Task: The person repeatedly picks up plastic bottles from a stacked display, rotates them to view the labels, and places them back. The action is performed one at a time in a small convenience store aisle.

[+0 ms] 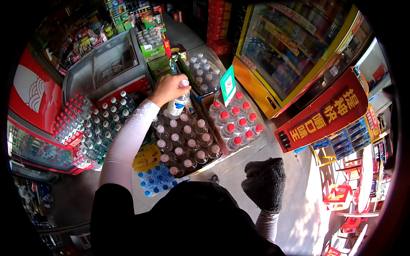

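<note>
My left hand grips a clear bottle with a pale pink cap and a white and blue label, closing round its neck. The bottle is held tilted over a carton of bottles with pale pink caps. My right hand is hidden in a dark grey fluffy cloth or mitt, low on the right and apart from the bottles. Whether it is worn or held cannot be told, and no fingers show. Next to the pink-capped bottles stands a pack of red-capped bottles.
White-capped bottles stand behind, near a yellow-framed drinks fridge. A green card rises above the red caps. At left are a chest freezer and dark-capped bottles. Blue-capped bottles sit low, close in front of me.
</note>
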Tool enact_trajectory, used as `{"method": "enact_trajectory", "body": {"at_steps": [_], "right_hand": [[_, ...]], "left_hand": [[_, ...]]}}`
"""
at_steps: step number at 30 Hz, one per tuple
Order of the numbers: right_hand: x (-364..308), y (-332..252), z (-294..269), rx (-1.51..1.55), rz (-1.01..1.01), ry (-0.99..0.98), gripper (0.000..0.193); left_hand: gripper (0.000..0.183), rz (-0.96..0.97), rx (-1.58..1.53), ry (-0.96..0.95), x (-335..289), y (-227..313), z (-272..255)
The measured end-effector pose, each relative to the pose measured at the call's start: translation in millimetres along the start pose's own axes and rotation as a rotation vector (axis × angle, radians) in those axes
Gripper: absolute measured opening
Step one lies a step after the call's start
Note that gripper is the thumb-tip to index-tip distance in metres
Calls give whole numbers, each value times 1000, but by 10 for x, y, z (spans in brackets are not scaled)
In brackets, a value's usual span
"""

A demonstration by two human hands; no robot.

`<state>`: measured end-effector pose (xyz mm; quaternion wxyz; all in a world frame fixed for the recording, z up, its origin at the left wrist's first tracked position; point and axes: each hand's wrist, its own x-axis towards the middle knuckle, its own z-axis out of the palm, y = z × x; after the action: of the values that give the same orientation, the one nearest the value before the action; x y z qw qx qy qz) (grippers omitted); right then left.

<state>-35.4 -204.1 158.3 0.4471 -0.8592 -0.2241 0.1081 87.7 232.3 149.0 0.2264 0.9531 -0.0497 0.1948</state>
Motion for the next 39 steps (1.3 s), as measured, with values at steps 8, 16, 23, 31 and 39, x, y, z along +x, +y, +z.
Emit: {"method": "enact_trajectory", "body": {"at_steps": [8,16,23,31,39], "right_hand": [[73,35,65,36,-28,-11,24],[165,6,46,46,-42,-12,25],[150,3,50,45,-34,-30,26],[72,55,50,55,-22,-23,27],[11,-19,48,45,-64,6,29]], "left_hand": [[28,-198,-98,194,-359,-490,221],[32,-173,-126,30,-638,-329,734],[30,-208,9,-135,-889,-760,1480],[45,-248,272,-261,-1037,-730,1567],[53,-431,103,-221,-1096,-851,1113]]}}
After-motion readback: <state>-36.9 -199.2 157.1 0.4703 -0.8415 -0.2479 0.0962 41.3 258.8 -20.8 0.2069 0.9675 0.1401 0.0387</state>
